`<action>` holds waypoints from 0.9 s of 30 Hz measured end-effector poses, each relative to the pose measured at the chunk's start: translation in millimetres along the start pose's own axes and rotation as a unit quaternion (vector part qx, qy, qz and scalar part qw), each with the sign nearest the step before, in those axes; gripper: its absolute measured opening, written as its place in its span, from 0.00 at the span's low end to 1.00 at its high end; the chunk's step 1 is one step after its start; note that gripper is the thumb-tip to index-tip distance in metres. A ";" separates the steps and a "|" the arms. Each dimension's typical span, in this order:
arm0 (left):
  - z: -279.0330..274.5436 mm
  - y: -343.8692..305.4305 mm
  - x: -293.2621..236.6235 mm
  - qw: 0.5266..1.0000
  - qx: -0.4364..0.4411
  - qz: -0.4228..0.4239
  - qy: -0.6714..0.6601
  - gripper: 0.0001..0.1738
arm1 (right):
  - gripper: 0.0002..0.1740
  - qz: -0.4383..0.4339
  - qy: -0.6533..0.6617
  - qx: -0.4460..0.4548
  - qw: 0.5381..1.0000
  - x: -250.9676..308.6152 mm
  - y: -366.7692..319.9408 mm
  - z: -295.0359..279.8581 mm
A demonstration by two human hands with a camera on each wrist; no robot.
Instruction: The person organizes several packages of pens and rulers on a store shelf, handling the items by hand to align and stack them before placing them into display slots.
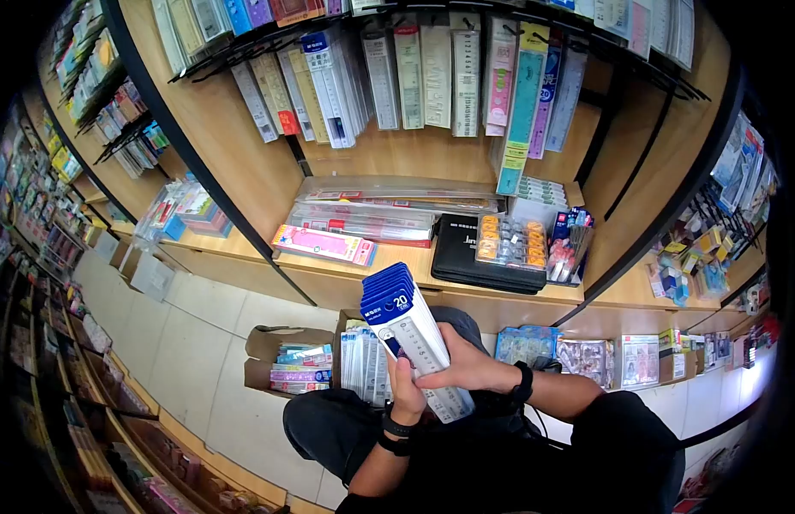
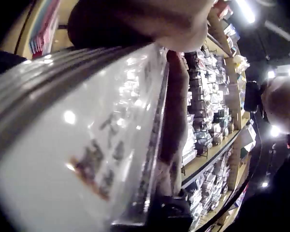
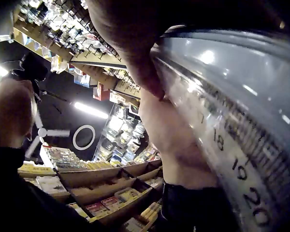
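Ruler packs (image 1: 416,337) sit stacked between left hand (image 1: 406,394) and right hand (image 1: 468,364), both gripping the sides; blue headers (image 1: 385,300) at far end.

Two hands, one left (image 1: 406,392) and one right (image 1: 462,361), hold one stack of packaged rulers (image 1: 419,330), its packs too tightly layered to count. Three dark bands are worn: two left bands (image 1: 401,424) and one right band (image 1: 523,383). Two cardboard boxes (image 1: 262,344) sit side by side, near one pink package (image 1: 320,243) and one black case (image 1: 456,248). The right wrist view shows one ceiling fan (image 3: 42,132), one ring-shaped lamp (image 3: 74,138) and two tube lamps (image 3: 91,110).
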State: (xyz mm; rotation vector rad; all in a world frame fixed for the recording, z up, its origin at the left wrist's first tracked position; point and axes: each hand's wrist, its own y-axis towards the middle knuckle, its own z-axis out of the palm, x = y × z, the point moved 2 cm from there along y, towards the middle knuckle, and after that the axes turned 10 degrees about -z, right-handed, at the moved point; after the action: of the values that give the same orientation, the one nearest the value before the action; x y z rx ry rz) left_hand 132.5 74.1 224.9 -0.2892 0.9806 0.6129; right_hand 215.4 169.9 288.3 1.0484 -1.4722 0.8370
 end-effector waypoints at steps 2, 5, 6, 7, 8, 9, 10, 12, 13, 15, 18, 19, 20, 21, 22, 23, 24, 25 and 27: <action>5.3 -0.1 -6.1 1.000 -0.005 -0.010 0.001 0.34 | 0.56 -0.012 -0.007 -0.005 1.000 -3.8 1.9 -0.5; 2.5 3.3 -6.1 1.000 -0.010 -0.024 0.018 0.38 | 0.56 -0.009 -0.019 0.005 1.000 2.1 5.8 -3.6; 0.9 5.1 -5.2 0.999 -0.010 -0.028 0.032 0.38 | 0.56 -0.008 -0.020 0.005 1.000 2.6 7.7 -5.4; 1.7 7.3 -6.5 0.999 -0.010 -0.029 0.032 0.38 | 0.56 -0.011 -0.028 0.014 0.999 3.1 9.3 -7.1; 4.1 10.1 -8.9 0.999 -0.008 -0.021 0.029 0.38 | 0.56 -0.014 -0.036 0.022 0.999 4.1 11.3 -9.0; 6.6 13.5 -11.8 1.000 -0.006 -0.015 0.026 0.38 | 0.56 -0.013 -0.036 0.022 0.999 7.6 14.0 -11.0; 7.9 18.8 -15.2 1.000 -0.005 -0.017 0.026 0.38 | 0.56 -0.014 -0.035 0.018 0.999 13.4 17.5 -13.6; 12.7 33.2 -26.7 0.999 0.046 -0.013 0.016 0.39 | 0.56 -0.015 -0.032 0.012 0.999 22.4 26.3 -18.9; 16.1 40.5 -33.9 0.999 0.047 -0.014 0.016 0.39 | 0.56 -0.047 -0.033 -0.001 0.998 27.5 31.8 -21.9; 26.0 54.0 -51.6 0.997 0.069 0.013 0.021 0.40 | 0.55 -0.079 -0.034 -0.015 0.996 38.6 42.6 -28.1; 33.5 75.6 -66.1 0.997 0.080 0.014 0.008 0.41 | 0.54 -0.128 -0.031 -0.035 0.991 49.4 59.7 -37.5; 34.3 83.5 -68.6 0.997 0.077 0.013 0.004 0.41 | 0.54 -0.129 -0.032 -0.036 0.990 51.0 65.9 -40.5; 33.4 92.2 -68.8 0.997 0.079 0.003 -0.002 0.40 | 0.53 -0.103 -0.019 -0.044 0.994 52.3 71.8 -43.2; 34.7 99.3 -71.5 0.997 0.079 0.002 -0.001 0.40 | 0.53 -0.076 -0.005 -0.053 0.996 54.4 77.0 -44.7; 36.6 107.1 -75.4 0.998 0.069 0.001 0.008 0.40 | 0.50 -0.036 0.039 -0.064 0.997 60.3 81.3 -44.9; 36.7 113.6 -77.8 0.998 0.059 0.001 0.017 0.39 | 0.50 -0.037 0.040 -0.065 0.996 59.8 84.8 -45.4; 31.7 121.9 -73.1 0.996 0.085 -0.003 -0.017 0.42 | 0.49 -0.024 0.076 -0.068 0.995 54.2 89.7 -46.3; 30.9 125.9 -74.7 0.996 0.086 -0.002 -0.014 0.42 | 0.48 -0.012 0.113 -0.070 0.991 47.1 94.8 -47.0; 30.4 130.1 -77.6 0.991 0.062 0.005 0.122 0.44 | 0.47 -0.011 0.103 -0.074 0.992 35.5 99.8 -50.8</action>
State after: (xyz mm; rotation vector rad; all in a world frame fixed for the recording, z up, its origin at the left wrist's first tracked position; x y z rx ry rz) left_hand 43.2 165.4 312.0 -0.2523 1.2510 0.5298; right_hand 140.2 246.7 335.8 0.8394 -1.3242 0.7834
